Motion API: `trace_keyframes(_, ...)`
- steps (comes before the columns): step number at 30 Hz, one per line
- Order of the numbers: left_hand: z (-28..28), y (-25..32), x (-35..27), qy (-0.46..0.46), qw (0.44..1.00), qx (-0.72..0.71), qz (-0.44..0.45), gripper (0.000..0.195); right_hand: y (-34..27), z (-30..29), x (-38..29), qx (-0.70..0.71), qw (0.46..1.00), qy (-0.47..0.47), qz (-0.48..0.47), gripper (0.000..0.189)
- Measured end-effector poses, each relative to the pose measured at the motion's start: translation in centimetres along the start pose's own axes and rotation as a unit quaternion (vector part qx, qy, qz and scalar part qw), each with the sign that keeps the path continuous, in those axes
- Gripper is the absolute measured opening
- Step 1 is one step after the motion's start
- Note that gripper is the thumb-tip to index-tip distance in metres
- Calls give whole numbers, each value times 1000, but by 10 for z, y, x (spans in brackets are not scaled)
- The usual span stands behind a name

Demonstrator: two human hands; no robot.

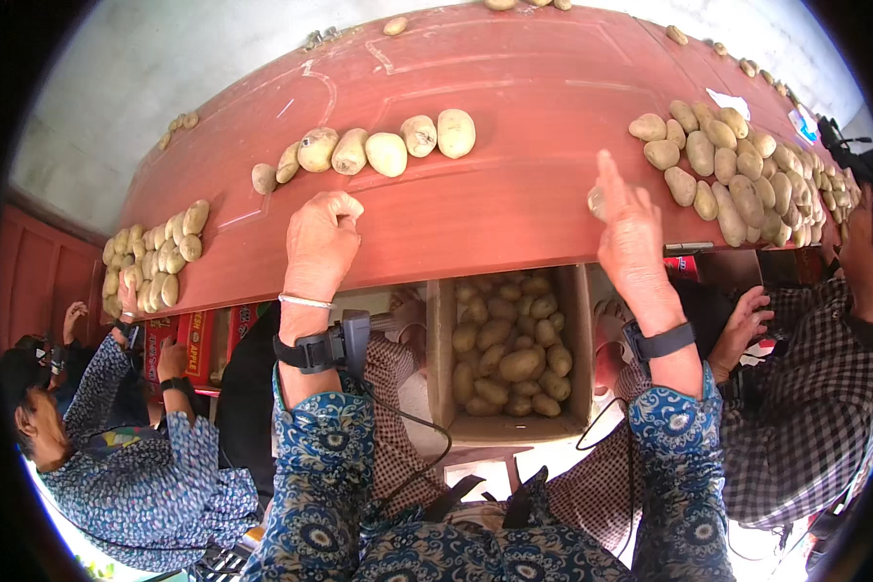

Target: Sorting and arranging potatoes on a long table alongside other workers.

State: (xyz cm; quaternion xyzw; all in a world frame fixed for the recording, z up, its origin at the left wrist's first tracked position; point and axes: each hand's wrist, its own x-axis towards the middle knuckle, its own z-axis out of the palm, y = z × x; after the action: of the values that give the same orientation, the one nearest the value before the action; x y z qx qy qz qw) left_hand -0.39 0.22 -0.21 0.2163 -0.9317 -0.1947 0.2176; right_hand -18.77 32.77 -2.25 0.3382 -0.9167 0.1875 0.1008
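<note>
My left hand [324,236] is over the near part of the red table, its fingers curled in and nothing visible in them. Beyond it, several potatoes [387,154] lie in a slanting row, smaller at the left end and larger at the right. My right hand [629,222] is farther right, fingers stretched forward. At its thumb side shows a pale rounded thing [596,203], probably a potato, mostly hidden by the hand; whether it is gripped or only touched is unclear. Below the table edge, between my knees, a cardboard box [440,364] holds many potatoes [513,349].
The red table [480,225] carries a large potato group [749,174] at right and a smaller one [160,251] at left. A person [145,473] sits to my left, another [807,407] in a checked shirt to my right. A cable [436,455] hangs near my lap.
</note>
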Motion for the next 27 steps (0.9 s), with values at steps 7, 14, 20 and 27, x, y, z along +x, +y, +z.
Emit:
trace_keyframes(7,2,12,6,27,978,-146,-145,18,-15,18,-10,187,978,-4,-94,83)
trace_keyframes(14,9,35,2,49,984,-156,-77,18,-22,26,-3,255,966,31,-23,86)
trace_keyframes(20,18,55,2,48,979,-186,-70,16,-41,28,3,24,984,10,-177,88)
trace_keyframes(27,21,56,3,48,977,-200,-57,16,-5,26,-3,237,969,21,61,71)
